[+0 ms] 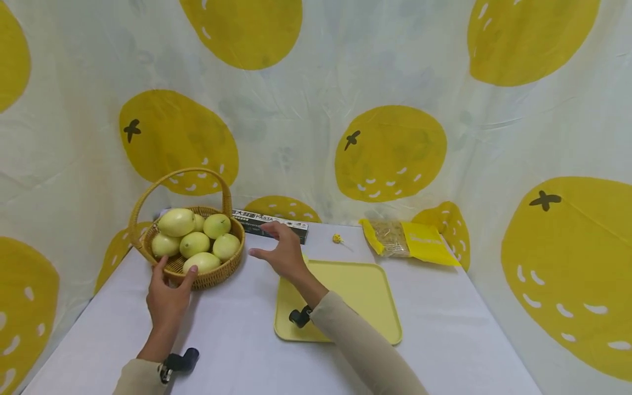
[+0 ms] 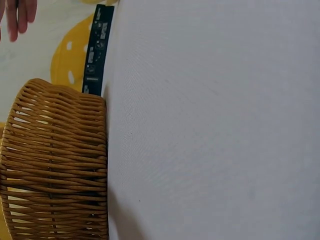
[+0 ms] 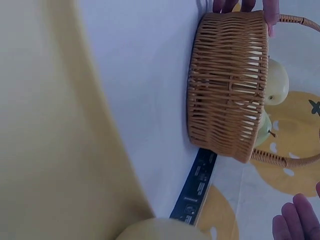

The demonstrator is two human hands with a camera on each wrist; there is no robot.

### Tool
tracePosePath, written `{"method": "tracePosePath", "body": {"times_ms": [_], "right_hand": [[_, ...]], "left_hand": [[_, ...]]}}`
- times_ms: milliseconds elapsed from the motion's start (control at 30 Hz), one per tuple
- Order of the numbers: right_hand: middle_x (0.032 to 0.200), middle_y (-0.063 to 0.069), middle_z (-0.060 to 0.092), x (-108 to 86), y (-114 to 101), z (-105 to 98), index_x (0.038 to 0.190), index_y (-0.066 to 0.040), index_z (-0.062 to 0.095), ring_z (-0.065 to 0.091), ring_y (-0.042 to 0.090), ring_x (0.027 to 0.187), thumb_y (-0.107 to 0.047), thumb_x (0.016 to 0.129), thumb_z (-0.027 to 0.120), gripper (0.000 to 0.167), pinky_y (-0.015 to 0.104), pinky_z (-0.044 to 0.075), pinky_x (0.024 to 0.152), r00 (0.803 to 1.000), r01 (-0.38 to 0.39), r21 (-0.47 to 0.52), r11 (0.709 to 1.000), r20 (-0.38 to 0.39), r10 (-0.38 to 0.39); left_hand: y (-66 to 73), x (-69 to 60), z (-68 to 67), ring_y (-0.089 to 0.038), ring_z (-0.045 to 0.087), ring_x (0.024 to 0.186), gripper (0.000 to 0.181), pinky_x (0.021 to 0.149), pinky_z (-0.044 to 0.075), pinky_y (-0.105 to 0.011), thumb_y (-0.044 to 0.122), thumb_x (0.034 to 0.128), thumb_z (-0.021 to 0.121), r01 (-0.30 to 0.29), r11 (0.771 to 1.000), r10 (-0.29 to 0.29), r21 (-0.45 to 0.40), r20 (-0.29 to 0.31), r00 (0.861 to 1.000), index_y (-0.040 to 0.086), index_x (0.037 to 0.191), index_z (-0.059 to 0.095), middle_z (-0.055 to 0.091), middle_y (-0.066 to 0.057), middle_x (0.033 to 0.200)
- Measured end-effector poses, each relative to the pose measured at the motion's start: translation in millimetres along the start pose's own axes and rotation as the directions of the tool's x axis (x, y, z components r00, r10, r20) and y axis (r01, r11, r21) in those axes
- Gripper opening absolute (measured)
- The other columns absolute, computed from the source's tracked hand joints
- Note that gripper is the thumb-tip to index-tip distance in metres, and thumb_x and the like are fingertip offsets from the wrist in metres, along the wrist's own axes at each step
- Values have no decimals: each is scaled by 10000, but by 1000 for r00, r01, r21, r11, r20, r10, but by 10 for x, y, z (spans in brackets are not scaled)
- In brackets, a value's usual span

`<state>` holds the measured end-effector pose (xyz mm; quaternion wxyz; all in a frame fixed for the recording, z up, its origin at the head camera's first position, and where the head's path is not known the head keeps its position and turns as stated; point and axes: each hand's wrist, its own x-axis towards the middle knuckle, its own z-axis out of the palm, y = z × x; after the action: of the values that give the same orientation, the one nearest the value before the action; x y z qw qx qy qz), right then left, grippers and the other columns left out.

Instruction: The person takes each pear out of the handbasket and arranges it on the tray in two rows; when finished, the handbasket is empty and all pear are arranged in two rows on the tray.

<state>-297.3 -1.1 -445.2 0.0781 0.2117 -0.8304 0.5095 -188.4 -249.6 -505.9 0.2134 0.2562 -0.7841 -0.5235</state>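
Note:
A wicker basket (image 1: 217, 280) with a tall handle holds several pale yellow-green pears (image 1: 195, 244). At its front left, my left hand (image 1: 168, 302) grips the rim, thumb by the front pear and fingers along the outer side. The right wrist view shows those left fingertips (image 3: 270, 12) on the basket's wall. My right hand (image 1: 283, 253) hovers right of the basket, thumb and fingers spread apart, holding nothing. Below its wrist lies a yellow tray (image 1: 355, 302). A rounded pale yellow thing (image 3: 160, 231), mostly hidden by the right hand in the head view, is at the tray's far left corner.
Behind the basket lies a long black pasta box (image 1: 301, 233). A small yellow item on a white stick (image 1: 338, 238) lies beyond the tray. To the far right is a yellow packet (image 1: 424, 241) with a see-through window. A fruit-print curtain (image 1: 316, 109) hangs round the table.

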Motion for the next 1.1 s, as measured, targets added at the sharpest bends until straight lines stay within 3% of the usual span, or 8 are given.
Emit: {"method": "tracePosePath", "body": {"times_ms": [200,400,633,1000,1100], "right_hand": [[1341,6,722,123,-96,144,1314,-189,696,667,248,1284,-206,816,950,559,440,571,1123,1000,11,33,999,13,-11],[1342,-39,718,248,-141,292,1324,-196,695,663,191,1263,-269,846,929,537,404,578,1120,1000,1,32,999,28,-1],[1314,3,732,413,-181,472,1308,-161,714,675,232,1240,-254,880,898,476,458,589,1095,999,-23,53,998,30,21],[1261,55,758,597,-224,713,1268,-136,746,709,258,1196,-185,888,889,409,401,612,1047,996,-86,105,991,30,84],[1247,45,754,599,-236,785,1256,-172,743,713,257,1195,-209,892,886,393,341,618,1013,993,-114,96,989,44,110]], "left_hand": [[9,-2,-8,-463,283,1601,919,1304,309,-619,551,983,706,11,1000,-11,11,7,1000,241,1709,236,231,-129,1773],[-17,2,-6,-424,253,1621,909,1320,278,-617,547,976,718,2,1000,-2,0,4,1000,254,1703,258,244,-108,1771],[-11,-1,-9,-421,257,1621,899,1308,288,-634,520,974,733,-12,1000,12,-24,0,1000,242,1699,278,263,-111,1766],[-25,-6,-8,-373,254,1628,873,1328,295,-542,493,959,769,8,997,-9,-75,-7,1000,259,1680,335,250,-90,1766],[-35,-3,-13,-371,240,1632,868,1332,282,-535,487,963,767,18,996,-19,-92,-4,1000,263,1681,334,221,-93,1773]]}}
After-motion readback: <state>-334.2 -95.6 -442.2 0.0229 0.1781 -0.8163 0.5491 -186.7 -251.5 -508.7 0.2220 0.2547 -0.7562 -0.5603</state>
